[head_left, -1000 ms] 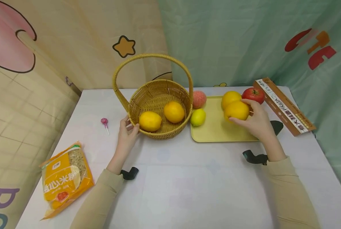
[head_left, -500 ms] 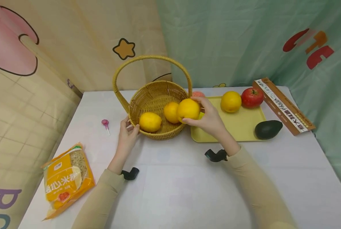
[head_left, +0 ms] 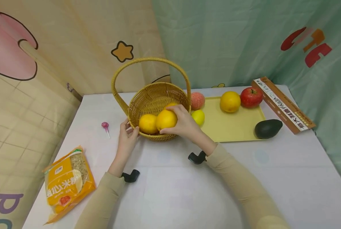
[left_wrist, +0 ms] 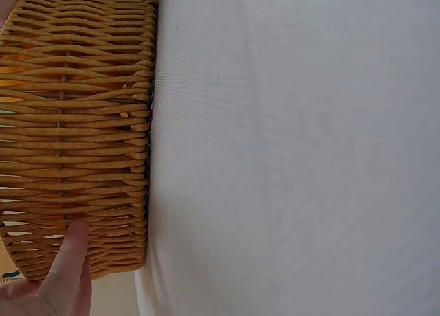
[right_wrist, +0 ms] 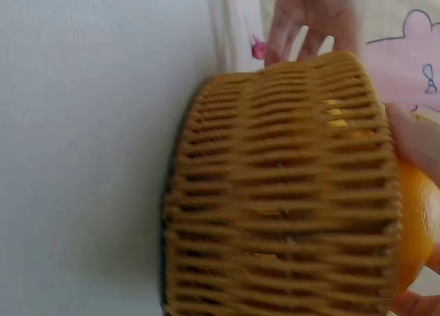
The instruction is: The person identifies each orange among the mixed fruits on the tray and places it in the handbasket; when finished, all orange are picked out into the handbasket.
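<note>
A woven wicker basket (head_left: 148,98) with a tall arched handle stands on the table. My left hand (head_left: 126,140) holds its left front rim, thumb at the rim and fingers against the outer weave; in the left wrist view a finger (left_wrist: 67,257) lies along the basket's side. My right hand (head_left: 187,124) grips an orange (head_left: 166,120) low over the basket's front right part. That fruit shows above the rim in the right wrist view as an orange surface (right_wrist: 416,223). Inside lie a yellow-orange fruit (head_left: 147,123) at left and another (head_left: 171,104), mostly hidden behind the held one.
Right of the basket, a pale yellow tray (head_left: 230,128) bears an orange (head_left: 230,101), a red fruit (head_left: 251,97), a dark green avocado (head_left: 268,128), a yellow-green lemon (head_left: 198,117) and a pink ball (head_left: 197,100). A pasta box (head_left: 283,105), lollipop (head_left: 105,125) and orange food bag (head_left: 68,184) lie around.
My right hand has carried the orange leftward from the tray, over the basket's right rim, and lowered it into the basket area. My left hand has stayed at the rim.
</note>
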Motion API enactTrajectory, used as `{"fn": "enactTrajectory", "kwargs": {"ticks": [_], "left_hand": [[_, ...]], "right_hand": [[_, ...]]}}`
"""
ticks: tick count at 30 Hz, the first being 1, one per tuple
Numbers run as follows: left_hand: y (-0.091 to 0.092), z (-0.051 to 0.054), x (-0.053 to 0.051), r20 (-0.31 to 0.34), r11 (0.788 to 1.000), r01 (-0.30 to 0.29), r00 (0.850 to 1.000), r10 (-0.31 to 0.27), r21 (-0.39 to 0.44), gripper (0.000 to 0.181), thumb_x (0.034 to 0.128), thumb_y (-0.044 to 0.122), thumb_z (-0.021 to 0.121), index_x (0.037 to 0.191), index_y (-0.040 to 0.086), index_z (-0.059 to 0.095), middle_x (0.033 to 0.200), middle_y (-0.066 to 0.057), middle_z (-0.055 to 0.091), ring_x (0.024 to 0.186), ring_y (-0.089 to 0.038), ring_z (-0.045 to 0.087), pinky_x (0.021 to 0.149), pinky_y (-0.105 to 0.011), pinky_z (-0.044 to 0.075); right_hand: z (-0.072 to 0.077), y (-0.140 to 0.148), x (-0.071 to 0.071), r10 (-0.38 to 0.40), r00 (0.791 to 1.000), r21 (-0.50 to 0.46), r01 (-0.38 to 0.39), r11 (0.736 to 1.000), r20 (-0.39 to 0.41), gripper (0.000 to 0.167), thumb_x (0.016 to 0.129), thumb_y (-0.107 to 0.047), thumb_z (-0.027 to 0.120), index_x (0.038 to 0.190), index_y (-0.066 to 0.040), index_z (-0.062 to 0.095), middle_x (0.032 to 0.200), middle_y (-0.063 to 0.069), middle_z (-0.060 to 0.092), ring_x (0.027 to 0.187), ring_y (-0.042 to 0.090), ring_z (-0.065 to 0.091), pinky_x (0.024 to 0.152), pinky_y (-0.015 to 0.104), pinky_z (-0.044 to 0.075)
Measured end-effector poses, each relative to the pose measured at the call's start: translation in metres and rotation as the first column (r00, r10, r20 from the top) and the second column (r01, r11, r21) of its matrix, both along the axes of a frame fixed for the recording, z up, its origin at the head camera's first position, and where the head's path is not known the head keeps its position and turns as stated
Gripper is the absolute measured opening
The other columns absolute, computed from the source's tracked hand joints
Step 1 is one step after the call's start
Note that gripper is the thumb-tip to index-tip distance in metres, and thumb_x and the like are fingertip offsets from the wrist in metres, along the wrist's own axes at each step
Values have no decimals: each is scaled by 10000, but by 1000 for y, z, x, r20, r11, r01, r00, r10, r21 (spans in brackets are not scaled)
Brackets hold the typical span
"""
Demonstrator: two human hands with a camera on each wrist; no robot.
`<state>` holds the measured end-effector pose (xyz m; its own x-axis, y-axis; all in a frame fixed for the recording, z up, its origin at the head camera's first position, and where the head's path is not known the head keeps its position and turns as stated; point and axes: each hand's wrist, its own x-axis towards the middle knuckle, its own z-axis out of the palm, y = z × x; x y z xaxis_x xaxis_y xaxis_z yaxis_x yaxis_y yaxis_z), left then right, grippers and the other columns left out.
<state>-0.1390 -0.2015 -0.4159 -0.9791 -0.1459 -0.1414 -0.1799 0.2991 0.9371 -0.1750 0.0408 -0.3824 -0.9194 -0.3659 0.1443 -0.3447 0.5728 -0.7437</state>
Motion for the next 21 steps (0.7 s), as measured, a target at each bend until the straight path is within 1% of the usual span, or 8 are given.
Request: {"fn": "enactTrajectory", "kwargs": {"ticks": [4, 8, 11, 15, 18, 21], "left_hand": [[0, 0, 1, 9, 1000, -8, 1000, 8, 7, 667, 1014, 213, 504, 1562, 100, 142, 1492, -195, 323, 1244, -327, 494, 1036, -445, 517], [0, 1, -1, 3, 1000, -8, 1000, 8, -5, 661, 1014, 218, 507, 1560, 104, 152, 1488, -194, 331, 1238, -324, 496, 1035, -442, 519], [0, 2, -3, -6, 1000, -8, 1000, 8, -11, 655, 1014, 200, 507, 1558, 97, 158, 1477, -204, 339, 1230, -324, 502, 1031, -439, 523], [1, 3, -2, -1, 1000, -9, 1000, 9, 1, 651, 1015, 174, 503, 1557, 80, 154, 1477, -214, 339, 1229, -328, 501, 1033, -440, 522], [2, 3, -1, 3, 1000, -9, 1000, 9, 16, 652, 1017, 178, 499, 1559, 86, 150, 1488, -212, 332, 1235, -332, 494, 1040, -447, 516], [2, 4, 1, 3, 1000, -7, 1000, 7, 19, 655, 1019, 188, 499, 1563, 100, 146, 1494, -208, 326, 1242, -331, 487, 1045, -451, 512]], "right_hand": [[-4, -11, -2, 5, 997, 102, 3, 995, -73, 796, 716, -443, 863, 1353, -114, 517, 1320, 124, 488, 1224, 311, 448, 1037, 469, 478], [-6, -20, -8, -20, 994, 156, 36, 987, -103, 785, 717, -436, 866, 1350, -110, 534, 1314, 125, 508, 1200, 315, 477, 1027, 462, 493], [-6, -26, -15, -13, 995, 203, 32, 979, -95, 782, 731, -412, 862, 1368, -104, 529, 1373, 118, 499, 1256, 316, 466, 1073, 457, 467], [-6, -33, -22, 7, 999, 253, 7, 967, -54, 761, 765, -382, 840, 1392, -87, 525, 1476, 115, 451, 1360, 307, 414, 1147, 444, 405], [-6, -34, -23, 9, 999, 264, 2, 965, -40, 750, 779, -387, 827, 1398, -86, 529, 1493, 119, 442, 1379, 307, 399, 1159, 450, 392], [-7, -32, -21, 14, 998, 249, 1, 969, -58, 738, 789, -422, 808, 1389, -86, 540, 1467, 112, 471, 1366, 291, 416, 1161, 431, 390]]}}
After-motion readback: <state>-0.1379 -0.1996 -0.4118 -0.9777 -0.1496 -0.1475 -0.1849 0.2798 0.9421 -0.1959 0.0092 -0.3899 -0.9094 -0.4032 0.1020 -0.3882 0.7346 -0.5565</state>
